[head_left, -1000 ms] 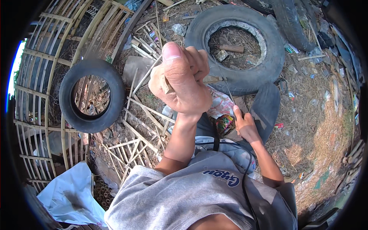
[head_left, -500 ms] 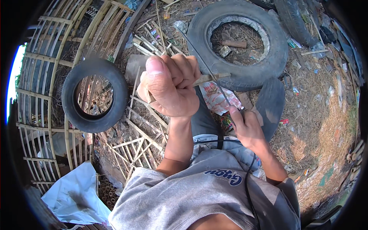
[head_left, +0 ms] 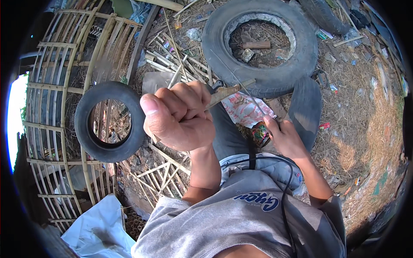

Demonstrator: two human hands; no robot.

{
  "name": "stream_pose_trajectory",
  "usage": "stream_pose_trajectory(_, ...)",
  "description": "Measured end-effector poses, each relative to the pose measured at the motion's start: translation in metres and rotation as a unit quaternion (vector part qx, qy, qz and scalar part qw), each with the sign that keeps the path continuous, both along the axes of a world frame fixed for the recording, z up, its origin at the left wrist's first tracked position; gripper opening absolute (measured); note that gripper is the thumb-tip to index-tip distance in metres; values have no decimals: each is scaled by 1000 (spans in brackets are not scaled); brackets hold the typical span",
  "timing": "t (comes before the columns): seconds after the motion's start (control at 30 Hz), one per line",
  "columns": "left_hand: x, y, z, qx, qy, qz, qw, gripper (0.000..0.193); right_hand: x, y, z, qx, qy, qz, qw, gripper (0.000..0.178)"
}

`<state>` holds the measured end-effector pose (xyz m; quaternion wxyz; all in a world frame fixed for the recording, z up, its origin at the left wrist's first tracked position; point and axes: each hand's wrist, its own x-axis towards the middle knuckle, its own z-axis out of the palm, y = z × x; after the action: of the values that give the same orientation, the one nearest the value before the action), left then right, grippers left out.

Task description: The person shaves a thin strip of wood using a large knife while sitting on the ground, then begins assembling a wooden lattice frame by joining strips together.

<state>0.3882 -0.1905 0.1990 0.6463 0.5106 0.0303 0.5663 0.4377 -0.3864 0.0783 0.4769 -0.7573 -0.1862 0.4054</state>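
The left hand was closed tight around a bamboo stick, seemingly to steady it, its free end jutting right and far, crossing the long knife in view. The right hand gripped the knife's near end, thumb forward, apparently for control. The stick looked tan, narrow and knobbly.

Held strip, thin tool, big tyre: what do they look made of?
Strip in the left hand: probably bamboo or wood, unfinished; tan, rough-looking surface.
Thin tool in the right hand: likely metal, dull grey; long, slim, straight shaft. Handle material: can't tell, covered by the fingers.
Big tyre: looks like rubber, matt and worn; dusty grey-black wall.
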Motion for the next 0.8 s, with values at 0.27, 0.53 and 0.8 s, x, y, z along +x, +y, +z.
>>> stream_pose_trajectory(0.27,11,15,1,7,76,216,973,51,-5,25,9,-35,72,37,996,59)
stream_pose_trajectory(0.53,6,19,-2,9,80,228,970,50,-11,29,14,-8,12,41,999,72)
stream_pose_trajectory(0.8,8,14,3,-31,69,251,965,49,-11,35,5,10,-16,8,1000,76)
